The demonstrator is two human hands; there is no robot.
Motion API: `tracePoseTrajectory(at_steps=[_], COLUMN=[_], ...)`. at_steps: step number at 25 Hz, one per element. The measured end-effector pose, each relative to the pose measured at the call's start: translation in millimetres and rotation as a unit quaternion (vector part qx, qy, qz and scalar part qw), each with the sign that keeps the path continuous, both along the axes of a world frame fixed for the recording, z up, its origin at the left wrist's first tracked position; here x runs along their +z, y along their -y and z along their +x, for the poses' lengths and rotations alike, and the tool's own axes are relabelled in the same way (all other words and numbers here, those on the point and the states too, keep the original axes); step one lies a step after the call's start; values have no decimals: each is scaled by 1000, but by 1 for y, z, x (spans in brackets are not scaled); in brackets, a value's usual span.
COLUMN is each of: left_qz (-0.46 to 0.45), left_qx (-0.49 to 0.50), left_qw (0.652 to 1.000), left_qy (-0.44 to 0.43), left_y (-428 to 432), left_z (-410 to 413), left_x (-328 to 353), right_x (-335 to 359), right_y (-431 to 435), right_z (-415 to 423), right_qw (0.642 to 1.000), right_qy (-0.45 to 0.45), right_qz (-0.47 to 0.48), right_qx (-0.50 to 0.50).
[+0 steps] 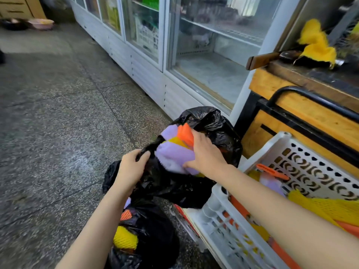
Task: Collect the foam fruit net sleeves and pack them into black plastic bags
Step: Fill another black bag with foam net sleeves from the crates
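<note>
Over speckled floor [58, 113], our left hand [132, 167] grips the black bag [213, 129] rim; our right hand [206, 152], just beside, clasps sleeves [172, 156] at its mouth.

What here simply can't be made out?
Head view:
- Inside of the upper black bag: hidden by foam sleeves and the right hand.
- Lower black bag: cut off by the bottom edge.
- Contents of the white crate: partly under the right forearm, cut off at right.
- Cooler shelves: blurred behind glass.
</note>
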State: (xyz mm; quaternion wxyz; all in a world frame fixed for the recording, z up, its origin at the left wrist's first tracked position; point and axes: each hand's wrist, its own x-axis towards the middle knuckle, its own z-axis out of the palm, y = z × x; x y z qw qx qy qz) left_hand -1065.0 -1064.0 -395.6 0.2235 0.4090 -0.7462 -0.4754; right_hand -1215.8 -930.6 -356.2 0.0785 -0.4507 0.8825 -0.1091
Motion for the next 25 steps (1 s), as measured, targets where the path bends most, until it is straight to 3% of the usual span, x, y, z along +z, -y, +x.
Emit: tracePoseTrajectory(at_steps=[3, 6, 8, 12, 14, 18, 19, 22, 25], left_qz=[110, 191, 158, -37, -96, -102, -95, -76, -66], left_qx=[66, 67, 59, 57, 23, -21, -20, -6, -6], left_qw=[981, 960, 967, 988, 985, 987, 989, 991, 992], left_qy=[-143, -194, -191, -142, -139, -124, -114, -114, -110], left_y=[5, -1, -9, -25, -31, -36, -35, -34, -34], left_z=[-4, -8, -9, -8, -10, -16, -17, -15, -15], left_x=[3, 3, 5, 16, 21, 8, 5, 1, -1], right_x=[2, 10, 10, -4, -7, -3, 1, 15, 18], right_y=[-5, -6, 3, 28, 34, 25, 19, -2, -16], right_z=[7, 4, 2, 2, 0, 4, 2, -21, -53], right_qw=[992, 982, 985, 985, 988, 978, 980, 990, 990], right_qy=[22, 23, 5, -77, -70, 112, 112, 2, -63], right_qz=[37, 71, 73, 137, 126, 76, 41, -80, -6], right_qx=[123, 171, 157, 71, 62, 160, 161, 114, 130])
